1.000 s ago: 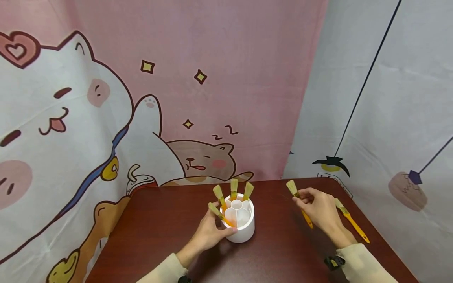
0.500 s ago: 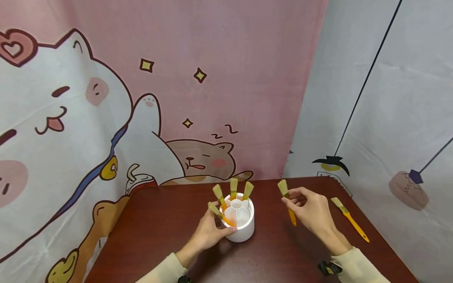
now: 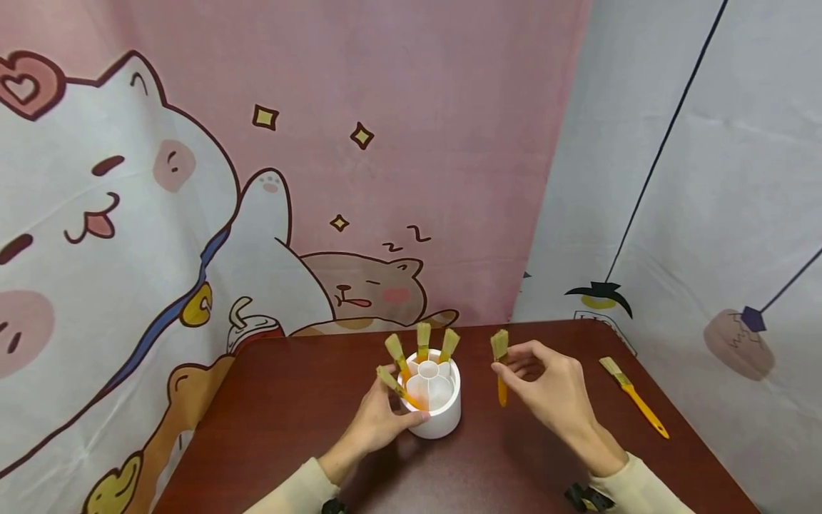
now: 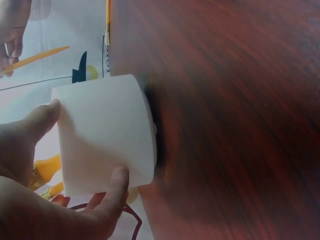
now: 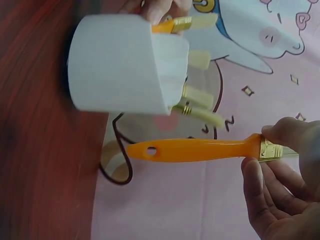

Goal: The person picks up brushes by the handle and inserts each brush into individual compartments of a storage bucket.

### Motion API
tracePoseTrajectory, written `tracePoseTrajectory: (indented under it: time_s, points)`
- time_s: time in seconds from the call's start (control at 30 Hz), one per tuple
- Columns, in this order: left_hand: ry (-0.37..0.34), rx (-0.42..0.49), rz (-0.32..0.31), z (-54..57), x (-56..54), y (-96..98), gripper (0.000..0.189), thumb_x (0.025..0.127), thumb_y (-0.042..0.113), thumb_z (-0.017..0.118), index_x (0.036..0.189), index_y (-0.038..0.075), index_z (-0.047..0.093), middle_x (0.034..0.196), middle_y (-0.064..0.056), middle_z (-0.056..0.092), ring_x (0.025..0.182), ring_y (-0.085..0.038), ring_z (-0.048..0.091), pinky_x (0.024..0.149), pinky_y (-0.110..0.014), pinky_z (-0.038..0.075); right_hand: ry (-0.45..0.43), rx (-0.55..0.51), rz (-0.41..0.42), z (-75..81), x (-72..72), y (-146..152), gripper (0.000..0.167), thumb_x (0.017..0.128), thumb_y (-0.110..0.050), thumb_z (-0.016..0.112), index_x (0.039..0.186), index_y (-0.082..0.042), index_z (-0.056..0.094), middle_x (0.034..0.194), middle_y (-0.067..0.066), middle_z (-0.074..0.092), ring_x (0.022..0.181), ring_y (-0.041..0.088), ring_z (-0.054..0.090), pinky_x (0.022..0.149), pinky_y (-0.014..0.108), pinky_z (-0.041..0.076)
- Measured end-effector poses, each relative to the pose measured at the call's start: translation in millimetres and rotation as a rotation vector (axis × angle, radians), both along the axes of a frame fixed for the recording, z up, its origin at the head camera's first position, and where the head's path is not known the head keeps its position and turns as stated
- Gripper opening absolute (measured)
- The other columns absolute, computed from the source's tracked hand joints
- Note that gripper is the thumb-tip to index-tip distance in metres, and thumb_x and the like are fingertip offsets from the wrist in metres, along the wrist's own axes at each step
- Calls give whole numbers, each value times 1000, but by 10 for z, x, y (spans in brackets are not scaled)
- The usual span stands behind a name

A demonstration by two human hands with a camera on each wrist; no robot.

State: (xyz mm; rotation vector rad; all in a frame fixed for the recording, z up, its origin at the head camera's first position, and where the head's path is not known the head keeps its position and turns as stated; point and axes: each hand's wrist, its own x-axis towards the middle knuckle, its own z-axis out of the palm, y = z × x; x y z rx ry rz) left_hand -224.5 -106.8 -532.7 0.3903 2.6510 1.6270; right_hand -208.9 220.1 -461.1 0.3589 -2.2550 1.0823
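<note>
A white round brush holder [image 3: 443, 422] with an open, divided top stands on the table. My left hand [image 3: 374, 422] grips its left side, thumb on the near wall and fingers round the back. Several flat paintbrushes, one a leaning paintbrush [image 3: 422, 343], stand in its compartments with pale bristles up. To the right of the holder, my right hand [image 3: 554, 382] holds another paintbrush [image 5: 195, 150] above the table. Thumb and fingers pinch it at the metal ferrule, with bristles up and the orange handle hanging down. The right wrist view shows a hole near the handle's end.
One more paintbrush [image 3: 636, 397] with a yellow-orange handle lies at the right side of the dark red-brown table [image 3: 289, 400]. Behind and to the right hangs a cloth backdrop [image 3: 449, 178] printed with cartoon animals.
My right hand has moved left towards the holder with its paintbrush, which has turned from slanted to nearly upright. The left hand and the holder have stayed in place.
</note>
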Motion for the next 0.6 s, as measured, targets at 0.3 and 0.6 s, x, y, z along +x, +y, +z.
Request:
tracePoseTrajectory:
  time_s: [0.3,0.6]
  points:
    - [2,-12,2,-18,-8,-10,98,87,21,105,165,9,48,148,-21,73,119,-31,79,99,-50,69,83,-46,90,69,90,-200,28,86,-11,105,103,-20,84,86,-10,84,73,0,76,68,18,64]
    - [9,-18,0,-8,-9,-13,99,87,23,106,165,9,47,149,-22,73,121,-33,79,99,-50,69,117,-56,169,97,151,-362,33,86,-6,104,107,-20,83,91,-10,84,77,0,78,72,17,65]
